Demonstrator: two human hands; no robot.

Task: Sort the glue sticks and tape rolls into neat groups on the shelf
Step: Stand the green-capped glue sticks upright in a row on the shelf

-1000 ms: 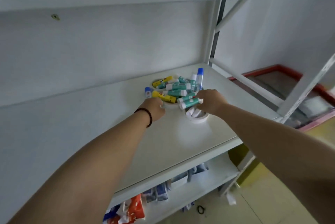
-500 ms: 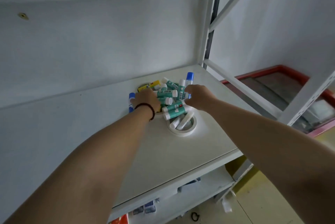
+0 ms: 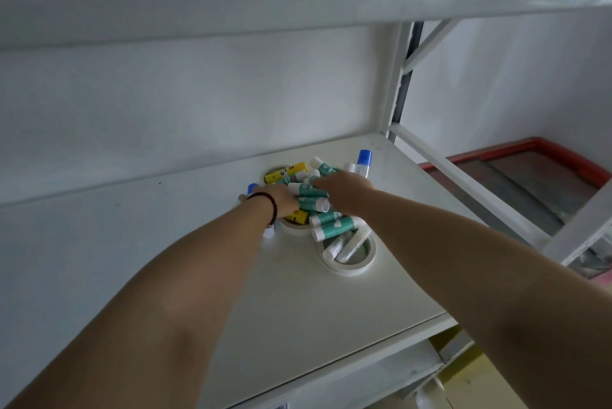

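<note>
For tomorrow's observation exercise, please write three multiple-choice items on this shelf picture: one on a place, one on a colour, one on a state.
1. Where do the two pale glue sticks nearest the camera lie?
A. inside the nearest tape roll
B. on the floor
C. on the upper shelf

2. What colour is the cap of the upright glue stick at the back of the pile?
A. red
B. blue
C. black

3. How are the glue sticks and tape rolls at this moment?
A. in neat rows
B. one mixed pile
C. boxed up

Answers: 1 A, the roll's ring encircles them; 2 B, its top shows blue; 3 B, the sticks lie crisscrossed over the rolls, with the left hand and the right hand in the pile.
</note>
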